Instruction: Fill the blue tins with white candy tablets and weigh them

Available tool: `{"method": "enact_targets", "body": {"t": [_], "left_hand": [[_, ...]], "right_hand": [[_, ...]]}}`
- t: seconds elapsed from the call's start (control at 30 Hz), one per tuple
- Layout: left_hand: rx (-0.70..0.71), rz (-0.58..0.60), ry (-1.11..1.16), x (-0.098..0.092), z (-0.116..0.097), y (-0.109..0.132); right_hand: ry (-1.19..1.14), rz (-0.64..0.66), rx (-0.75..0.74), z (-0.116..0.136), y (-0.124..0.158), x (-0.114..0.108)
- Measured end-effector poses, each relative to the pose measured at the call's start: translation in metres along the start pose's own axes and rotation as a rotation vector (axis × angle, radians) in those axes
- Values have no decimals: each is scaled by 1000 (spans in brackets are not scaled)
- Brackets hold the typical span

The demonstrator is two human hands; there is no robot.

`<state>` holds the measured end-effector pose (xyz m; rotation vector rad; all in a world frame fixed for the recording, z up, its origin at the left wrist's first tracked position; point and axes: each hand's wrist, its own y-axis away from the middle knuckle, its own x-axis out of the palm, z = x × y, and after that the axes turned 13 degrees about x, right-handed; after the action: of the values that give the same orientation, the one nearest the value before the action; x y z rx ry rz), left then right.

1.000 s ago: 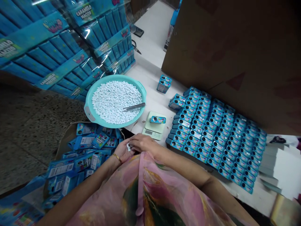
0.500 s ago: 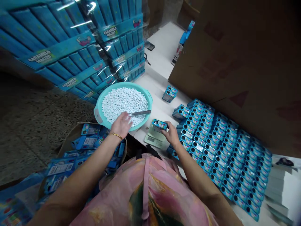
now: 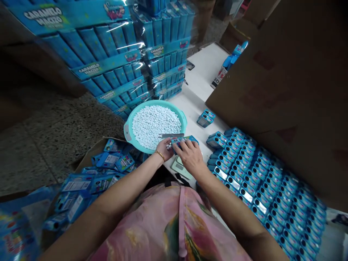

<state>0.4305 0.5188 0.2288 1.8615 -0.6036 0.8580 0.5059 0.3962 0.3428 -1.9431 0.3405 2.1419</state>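
While the left hand [image 3: 164, 149] is pinching a few white candies [image 3: 169, 146] between narrowly closed fingers [image 3: 167, 144], the right hand [image 3: 191, 156] is holding a small blue tin [image 3: 185, 140] with its fingers [image 3: 185, 148] spread over it, just beside the near rim of the teal plastic basin [image 3: 128, 133]. A heap of white mints [image 3: 156, 127] is filling that basin, and a metal scoop [image 3: 171, 135] is resting at its near edge. A digital scale [image 3: 180, 166] is sitting just beside the basin, partly under the right hand. Rows of upright blue tins [image 3: 261, 192] are lining the white tabletop [image 3: 206, 70] to the basin's right, shrink-wrapped Caramelo Macizo display boxes [image 3: 119, 54] are towering behind it, and an open carton of blue packets [image 3: 108, 163] is lying on its left.
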Motion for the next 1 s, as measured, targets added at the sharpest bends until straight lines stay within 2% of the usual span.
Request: {"method": "enact_targets", "body": {"t": [0.2,0.3,0.5,0.7,0.83,1.0], "left_hand": [[-2,-67,-19,5,1,4],[6,-88,-29,7,2,5],[38,-69,-20,5,4,3],[23,-83,-30,10,7,6],[47,-77,18,11,7,8],[31,-82,-4,6,5,6]], "right_hand": [[25,-21,-20,3,5,0],[18,-26,20,0,8,3],[-26,-86,185,-6,19,1],[-4,-135,120,1,19,6],[-21,-143,181,-12,21,18],[-140,-155,271,-18,31,16]]}}
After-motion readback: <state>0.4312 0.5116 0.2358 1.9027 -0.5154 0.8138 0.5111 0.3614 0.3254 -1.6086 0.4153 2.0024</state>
